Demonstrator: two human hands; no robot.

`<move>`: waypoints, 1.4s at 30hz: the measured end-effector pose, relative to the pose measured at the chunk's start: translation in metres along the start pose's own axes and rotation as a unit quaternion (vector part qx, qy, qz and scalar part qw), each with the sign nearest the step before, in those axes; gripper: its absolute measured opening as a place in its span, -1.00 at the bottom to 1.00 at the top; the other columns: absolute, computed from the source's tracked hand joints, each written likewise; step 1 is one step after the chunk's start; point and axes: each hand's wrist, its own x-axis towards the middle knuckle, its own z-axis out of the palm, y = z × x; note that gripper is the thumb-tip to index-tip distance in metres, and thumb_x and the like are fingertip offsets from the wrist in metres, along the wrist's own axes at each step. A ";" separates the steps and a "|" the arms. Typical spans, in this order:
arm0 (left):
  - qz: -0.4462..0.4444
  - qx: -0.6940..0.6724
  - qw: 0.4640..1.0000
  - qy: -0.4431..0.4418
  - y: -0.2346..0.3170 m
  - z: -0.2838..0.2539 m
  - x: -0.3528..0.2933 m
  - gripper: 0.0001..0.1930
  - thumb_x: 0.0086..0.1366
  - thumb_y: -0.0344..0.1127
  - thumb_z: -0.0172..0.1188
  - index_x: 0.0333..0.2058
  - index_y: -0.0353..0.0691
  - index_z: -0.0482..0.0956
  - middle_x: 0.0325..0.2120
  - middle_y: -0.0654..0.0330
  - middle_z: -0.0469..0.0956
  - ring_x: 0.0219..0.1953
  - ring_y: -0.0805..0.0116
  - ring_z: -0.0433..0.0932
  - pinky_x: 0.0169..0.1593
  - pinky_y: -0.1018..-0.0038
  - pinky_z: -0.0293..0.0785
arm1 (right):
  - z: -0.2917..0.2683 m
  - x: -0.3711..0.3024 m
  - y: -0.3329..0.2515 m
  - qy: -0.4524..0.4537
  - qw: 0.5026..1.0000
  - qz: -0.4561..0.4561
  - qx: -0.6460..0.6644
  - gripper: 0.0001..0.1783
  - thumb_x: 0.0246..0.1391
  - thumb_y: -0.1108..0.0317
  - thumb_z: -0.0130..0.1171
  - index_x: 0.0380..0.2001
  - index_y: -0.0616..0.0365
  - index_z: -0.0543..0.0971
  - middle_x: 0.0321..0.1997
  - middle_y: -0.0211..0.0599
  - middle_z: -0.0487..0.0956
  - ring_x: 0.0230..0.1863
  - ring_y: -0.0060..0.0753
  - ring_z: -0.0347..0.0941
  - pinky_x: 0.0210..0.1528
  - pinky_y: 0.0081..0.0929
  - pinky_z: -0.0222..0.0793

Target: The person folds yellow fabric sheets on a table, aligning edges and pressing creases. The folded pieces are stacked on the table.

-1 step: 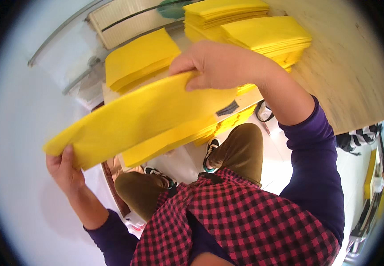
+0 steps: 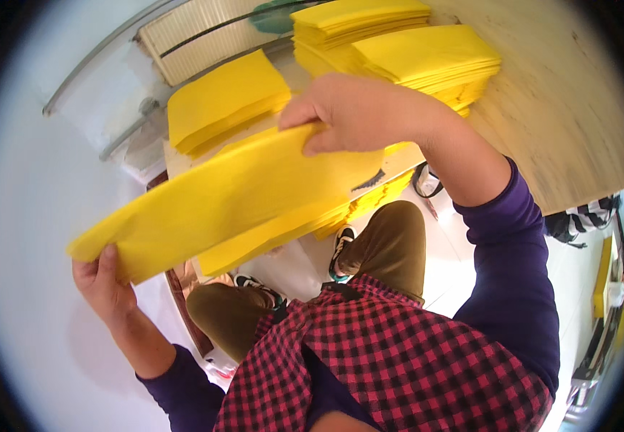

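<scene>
A long yellow sheet point(image 2: 211, 205), soft and cloth-like, is stretched at a slant between my two hands. My left hand point(image 2: 103, 284) pinches its lower left end, thumb on top. At the upper right, my right hand point(image 2: 362, 111) grips the sheet's far edge between thumb and fingers. More yellow sheets point(image 2: 269, 237) show just below the held one, partly covered by it. Behind it, a stack of folded yellow sheets point(image 2: 229, 97) rests on the table point(image 2: 557, 108). I cannot tell whether the held sheet is one layer or several.
Taller yellow stacks point(image 2: 427, 54) stand at the back, right of centre. A ribbed cream panel point(image 2: 197, 36) and a green thing point(image 2: 272, 18) lie beyond the table. Under the table edge are more yellow layers point(image 2: 373, 198). A black-and-white striped item point(image 2: 585, 219) is at the right.
The sheet has tilted and shifted slightly, now covering more of the dark patch on the table. My right hand is a little lower; both hands keep their hold.
</scene>
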 end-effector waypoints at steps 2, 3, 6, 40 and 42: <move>0.014 -0.018 1.000 -0.013 0.009 0.003 0.000 -0.72 0.23 -0.56 0.12 -0.06 -0.40 0.45 -0.13 0.10 0.55 -0.08 0.32 0.52 0.04 0.40 0.41 | -0.005 -0.015 -0.004 -0.035 0.999 0.023 0.029 -0.77 -0.13 0.42 0.22 -0.50 0.32 0.37 -0.59 -0.05 0.33 -0.56 -0.16 0.25 -0.45 -0.28 0.18; 0.019 -0.002 1.000 -0.013 0.011 0.007 0.002 -0.72 0.23 -0.56 0.11 -0.06 -0.40 0.45 -0.13 0.10 0.55 -0.08 0.32 0.52 0.04 0.41 0.40 | -0.008 -0.022 -0.004 -0.032 0.998 0.046 0.004 -0.78 -0.13 0.43 0.21 -0.49 0.32 0.39 -0.59 -0.05 0.34 -0.56 -0.15 0.27 -0.45 -0.29 0.21; 0.042 0.029 0.999 -0.004 0.019 0.028 0.011 -0.72 0.23 -0.56 0.10 -0.06 -0.40 0.45 -0.13 0.09 0.54 -0.08 0.33 0.51 0.05 0.42 0.39 | -0.022 -0.041 -0.002 0.009 0.997 0.061 -0.044 -0.82 -0.13 0.44 0.21 -0.45 0.29 0.45 -0.58 -0.04 0.38 -0.53 -0.12 0.33 -0.41 -0.33 0.28; 0.394 0.159 0.879 -0.218 -0.119 0.418 0.123 -0.58 -0.19 -0.75 -0.02 -0.34 -0.25 0.61 -0.21 0.11 0.60 -0.08 0.02 0.50 0.01 0.26 0.40 | -0.109 -0.224 0.277 0.413 0.805 0.219 -0.366 -0.69 -0.17 0.56 0.17 -0.29 0.01 0.62 -0.23 -0.31 0.59 -0.10 -0.16 0.45 -0.03 -0.27 0.39; 0.379 0.167 0.882 -0.224 -0.117 0.417 0.118 -0.57 -0.17 -0.75 -0.05 -0.31 -0.25 0.61 -0.19 0.10 0.60 -0.05 0.03 0.49 0.03 0.26 0.39 | -0.106 -0.227 0.283 0.430 0.800 0.220 -0.356 -0.66 -0.13 0.59 0.12 -0.23 0.02 0.61 -0.13 -0.30 0.58 -0.02 -0.15 0.42 0.02 -0.29 0.38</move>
